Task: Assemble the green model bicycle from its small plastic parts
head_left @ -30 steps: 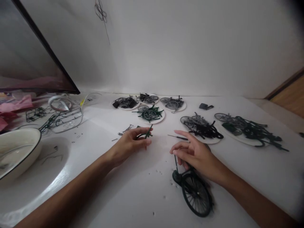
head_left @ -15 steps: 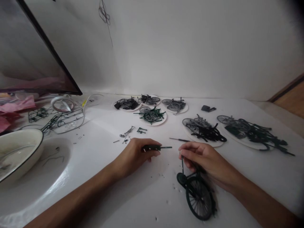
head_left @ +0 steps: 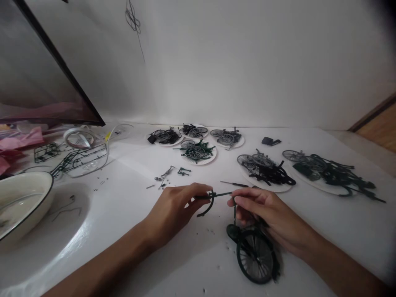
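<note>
My left hand (head_left: 177,204) pinches a small dark green model-bicycle fork (head_left: 212,200). A curved mudguard piece hangs from it, and its thin stem points right, with the tip reaching the fingers of my right hand (head_left: 258,208). Those fingers are closed on the frame of a dark green model bicycle (head_left: 234,212). Below that hand hang its rear wheel (head_left: 256,255) and a round chain-guard part (head_left: 232,233). My fingers hide much of the frame, and I cannot tell whether the stem has entered it.
Paper plates with model-bicycle parts stand at the back, including green parts (head_left: 199,152) and black parts (head_left: 272,171); another pile (head_left: 334,173) is at right. A screwdriver (head_left: 233,183) lies beyond my hands. At left are an enamel basin (head_left: 46,181), a tape roll (head_left: 78,139) and green sprues (head_left: 83,159).
My left hand has turned the fork, so its curved mudguard now shows hanging down. The stem has come right, up to my right hand. The bicycle frame has shifted slightly left.
</note>
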### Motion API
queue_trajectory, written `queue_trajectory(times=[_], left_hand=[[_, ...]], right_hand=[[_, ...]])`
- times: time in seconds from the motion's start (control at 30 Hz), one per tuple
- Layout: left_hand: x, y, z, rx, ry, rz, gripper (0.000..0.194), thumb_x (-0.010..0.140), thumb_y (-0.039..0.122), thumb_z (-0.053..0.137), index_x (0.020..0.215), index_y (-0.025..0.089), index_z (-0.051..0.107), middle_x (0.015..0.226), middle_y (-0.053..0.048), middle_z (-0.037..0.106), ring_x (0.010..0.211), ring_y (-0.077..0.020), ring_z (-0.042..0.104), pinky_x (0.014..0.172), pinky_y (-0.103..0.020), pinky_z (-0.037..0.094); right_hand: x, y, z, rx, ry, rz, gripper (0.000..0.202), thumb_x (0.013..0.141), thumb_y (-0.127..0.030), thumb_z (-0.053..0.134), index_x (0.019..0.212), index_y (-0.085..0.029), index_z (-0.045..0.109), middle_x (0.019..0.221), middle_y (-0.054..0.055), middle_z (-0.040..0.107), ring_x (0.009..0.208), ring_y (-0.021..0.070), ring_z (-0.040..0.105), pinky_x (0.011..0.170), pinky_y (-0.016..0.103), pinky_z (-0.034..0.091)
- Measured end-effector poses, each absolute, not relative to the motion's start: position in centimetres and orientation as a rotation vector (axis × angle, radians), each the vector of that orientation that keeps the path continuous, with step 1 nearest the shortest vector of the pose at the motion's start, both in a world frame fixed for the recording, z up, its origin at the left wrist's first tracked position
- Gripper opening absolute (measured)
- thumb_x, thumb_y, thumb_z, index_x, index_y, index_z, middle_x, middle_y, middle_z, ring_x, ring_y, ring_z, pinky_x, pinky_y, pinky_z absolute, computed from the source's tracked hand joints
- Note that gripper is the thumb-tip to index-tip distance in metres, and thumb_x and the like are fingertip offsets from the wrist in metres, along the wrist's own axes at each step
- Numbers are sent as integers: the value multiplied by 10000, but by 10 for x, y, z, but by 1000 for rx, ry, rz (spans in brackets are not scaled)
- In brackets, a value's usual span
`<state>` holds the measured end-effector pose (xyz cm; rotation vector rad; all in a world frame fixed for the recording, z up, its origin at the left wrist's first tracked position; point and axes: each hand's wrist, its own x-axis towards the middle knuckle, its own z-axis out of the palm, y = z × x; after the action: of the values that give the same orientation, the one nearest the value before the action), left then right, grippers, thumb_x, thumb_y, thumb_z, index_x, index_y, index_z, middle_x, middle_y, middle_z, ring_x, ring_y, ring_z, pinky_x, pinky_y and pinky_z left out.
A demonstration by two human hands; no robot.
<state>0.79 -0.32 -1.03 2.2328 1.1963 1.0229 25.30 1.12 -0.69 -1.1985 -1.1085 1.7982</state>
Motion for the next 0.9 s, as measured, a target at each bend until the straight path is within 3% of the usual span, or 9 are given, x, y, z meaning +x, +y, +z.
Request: queue_trajectory(times=[0.23,0.43,0.57,0.77,0.9], left_hand=[[8,-5,-5,2376,1169,881,127,982,279,542,1004,198,637,849,-27,728,655,-109,639,607,-229,466],[8,-4,-7,2407,1125,823,142,993,226,501,1019,190,635,861,-23,693,656,-96,594,599,-231,431],[8,-4,-8,2418,1128,886,109,987,201,515,1020,206,619,825,18,668,616,-64,554,566,-204,402],[6,-3,-8,2459,1139,897,85,982,195,531,995,201,614,783,34,645,601,-51,527,548,-191,377],[5,-2,-6,2478,1116,919,83,984,192,533,1000,198,615,779,38,648,597,-42,535,557,-181,389]], right_hand=[[253,11,-7,-1168,-1142,1815,258,829,-362,750,989,-160,744,913,82,757,612,93,647,559,203,522],[252,11,-8,-1165,-1165,1784,281,847,-375,731,1009,-146,747,649,45,718,581,108,646,557,202,516],[252,11,-9,-1137,-1195,1782,266,850,-375,728,984,-148,757,696,56,730,593,110,654,549,202,512],[253,9,-12,-1129,-1206,1774,272,850,-384,724,1009,-165,757,975,112,761,607,105,657,577,234,542],[250,7,-11,-1159,-1204,1712,264,852,-391,722,1003,-178,760,967,94,759,614,101,653,572,222,538]])
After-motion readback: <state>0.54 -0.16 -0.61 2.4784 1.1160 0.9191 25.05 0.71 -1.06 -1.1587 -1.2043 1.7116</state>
